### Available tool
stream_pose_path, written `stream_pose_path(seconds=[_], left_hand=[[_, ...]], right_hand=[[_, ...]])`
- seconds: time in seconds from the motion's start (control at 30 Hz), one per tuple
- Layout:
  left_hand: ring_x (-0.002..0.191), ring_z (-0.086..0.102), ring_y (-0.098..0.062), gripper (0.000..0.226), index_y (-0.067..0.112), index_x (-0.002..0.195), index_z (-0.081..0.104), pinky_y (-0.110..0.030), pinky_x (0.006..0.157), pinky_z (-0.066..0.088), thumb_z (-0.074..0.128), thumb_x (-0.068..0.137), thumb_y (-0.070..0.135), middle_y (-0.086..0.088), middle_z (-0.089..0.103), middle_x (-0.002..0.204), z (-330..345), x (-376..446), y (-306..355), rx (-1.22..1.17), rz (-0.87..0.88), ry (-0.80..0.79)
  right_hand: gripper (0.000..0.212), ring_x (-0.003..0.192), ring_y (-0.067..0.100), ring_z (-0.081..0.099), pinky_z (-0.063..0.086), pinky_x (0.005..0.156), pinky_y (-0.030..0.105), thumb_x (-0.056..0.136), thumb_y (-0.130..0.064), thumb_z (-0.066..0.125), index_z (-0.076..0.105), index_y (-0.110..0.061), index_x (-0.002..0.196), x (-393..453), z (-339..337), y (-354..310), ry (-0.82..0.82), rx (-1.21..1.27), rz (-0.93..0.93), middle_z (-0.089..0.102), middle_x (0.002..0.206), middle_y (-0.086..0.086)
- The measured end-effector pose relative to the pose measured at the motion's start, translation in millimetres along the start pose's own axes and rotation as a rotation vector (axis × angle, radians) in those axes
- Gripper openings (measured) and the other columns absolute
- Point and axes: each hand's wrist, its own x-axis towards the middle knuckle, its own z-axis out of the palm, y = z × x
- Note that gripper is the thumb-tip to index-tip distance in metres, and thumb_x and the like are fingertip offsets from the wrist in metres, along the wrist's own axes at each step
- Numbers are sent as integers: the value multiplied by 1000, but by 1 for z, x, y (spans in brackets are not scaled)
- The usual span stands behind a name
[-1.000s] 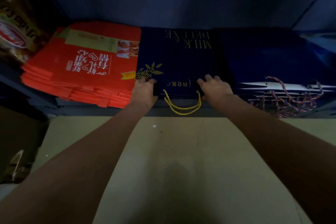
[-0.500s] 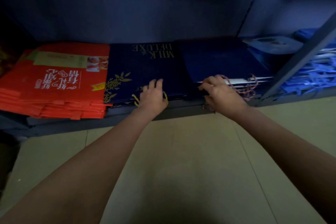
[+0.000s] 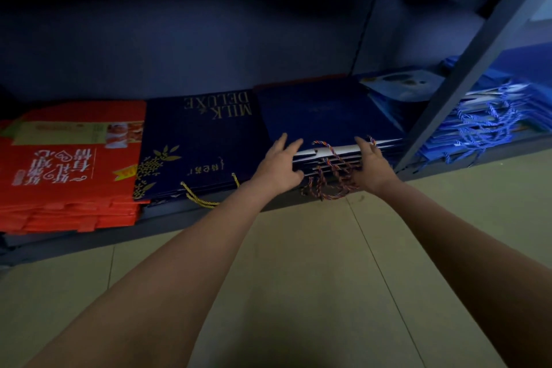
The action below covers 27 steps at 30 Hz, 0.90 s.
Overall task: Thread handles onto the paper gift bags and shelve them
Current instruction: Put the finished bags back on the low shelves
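A low metal shelf holds flat stacks of gift bags; the dark blue stack lies between navy "MILK DELUXE" bags and an upright post; the left hand and right hand, fingers spread, press its front edge beside multicoloured rope handles.

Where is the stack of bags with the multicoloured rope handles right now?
In the head view, the stack of plain dark blue bags lies on the bottom shelf, right of the Milk Deluxe bags and left of the slanted shelf post.
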Motion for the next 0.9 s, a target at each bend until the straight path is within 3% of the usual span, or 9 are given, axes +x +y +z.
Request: stream_pose_path(seconds=[0.1,0.23,0.4,0.53,0.77,0.9], left_hand=[[145,-1,-27,78,20,150,9,-39,117,12,58,89,20,-13,-1,157,8,10,-4,107,-33,-137],[144,5,-28,80,18,150,7,-40,117,13,59,88,23,-16,3,156,10,16,-6,236,-49,-174],[138,21,-24,56,12,144,29,-36,113,16,48,91,17,-9,25,151,13,11,6,324,115,234],[134,28,-24,51,12,139,38,-36,110,20,47,90,12,-7,32,147,29,11,35,277,260,246],[136,27,-26,55,8,141,35,-34,113,20,48,88,11,-10,30,149,83,30,106,311,357,168],[142,15,-23,62,11,147,21,-35,115,14,48,92,16,-7,13,156,113,49,150,423,422,47]], right_hand=[[77,135,32,32,29,106,34,85,2,54,16,-13,150,9,7,0,-26,-4,-48,25,152,15],[74,130,30,39,33,98,28,87,5,48,15,-14,150,17,5,2,-108,-50,-72,33,149,13],[61,116,32,52,41,101,38,83,10,47,42,-14,139,11,1,23,134,139,-114,53,131,15],[49,103,29,59,44,96,36,82,10,43,56,-10,125,-9,-12,59,392,349,4,62,115,13],[55,128,23,44,40,103,34,87,14,38,40,-6,138,-18,-48,144,388,657,259,47,139,10],[52,128,23,44,40,102,31,92,10,38,30,-4,142,-1,-70,174,351,930,327,46,140,12]])
